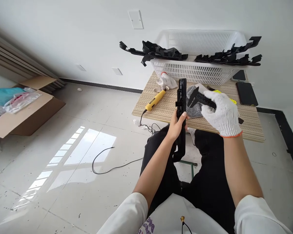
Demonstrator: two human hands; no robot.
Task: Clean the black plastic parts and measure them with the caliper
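My bare left hand (176, 126) is wrapped round a long black plastic part (182, 94), which stands nearly upright in front of the table's near edge. Its lower end hangs between my knees. In a white knitted glove with an orange cuff, my right hand (222, 112) grips a black caliper (197, 98). The caliper's jaws point left, toward the plastic part, with a small gap showing between them and it. Behind the caliper lies a grey speckled cloth (194, 110). A yellow corded tool (155, 100) rests on the table to the left.
A white plastic basket (192, 73) at the back of the table (250, 126) carries several black plastic parts (161, 52) across its rim. A white glove (168, 81) and a dark phone (246, 93) lie nearby. A cardboard box (34, 113) and a loose cable (117, 167) are on the floor.
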